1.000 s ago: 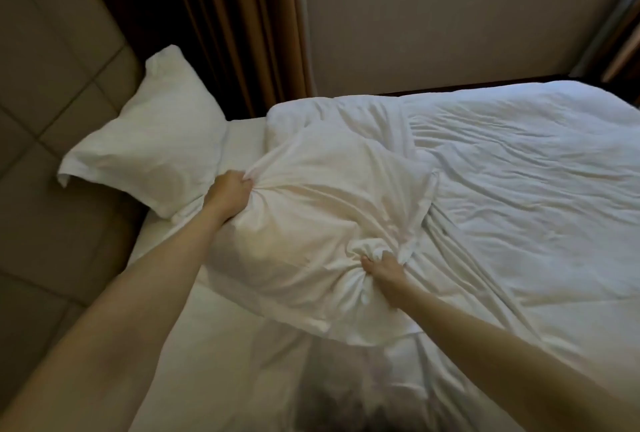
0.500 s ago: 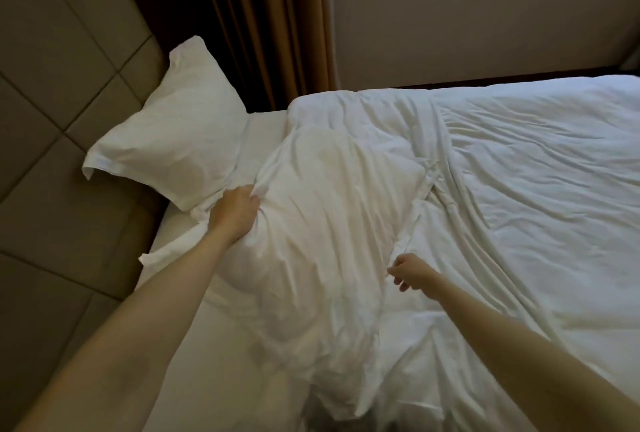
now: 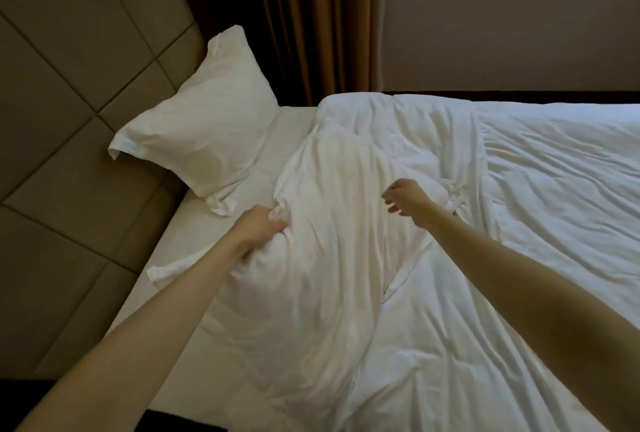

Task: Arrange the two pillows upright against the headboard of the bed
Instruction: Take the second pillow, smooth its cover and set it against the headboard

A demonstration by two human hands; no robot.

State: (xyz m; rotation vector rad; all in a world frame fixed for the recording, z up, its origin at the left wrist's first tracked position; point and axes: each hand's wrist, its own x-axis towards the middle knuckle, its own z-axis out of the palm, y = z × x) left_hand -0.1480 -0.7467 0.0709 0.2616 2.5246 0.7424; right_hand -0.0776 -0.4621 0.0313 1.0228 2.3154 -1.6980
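One white pillow (image 3: 204, 126) leans upright against the padded beige headboard (image 3: 76, 92) at the far left of the bed. A second white pillow (image 3: 332, 223) lies long and crumpled in the middle of the bed, its near end toward me. My left hand (image 3: 259, 227) is shut on a fold at that pillow's left edge. Over the pillow's right side hovers my right hand (image 3: 405, 199), fingers loosely apart and holding nothing.
A rumpled white duvet (image 3: 519, 206) covers the right part of the bed. Bare sheet (image 3: 194, 223) shows along the headboard. Brown curtains (image 3: 311, 22) hang behind the bed's far corner, beside a plain wall (image 3: 502, 15).
My right hand has let go of the second pillow's lower fold and lifted up and away. The pillow now lies longer and flatter. My left hand keeps its grip.
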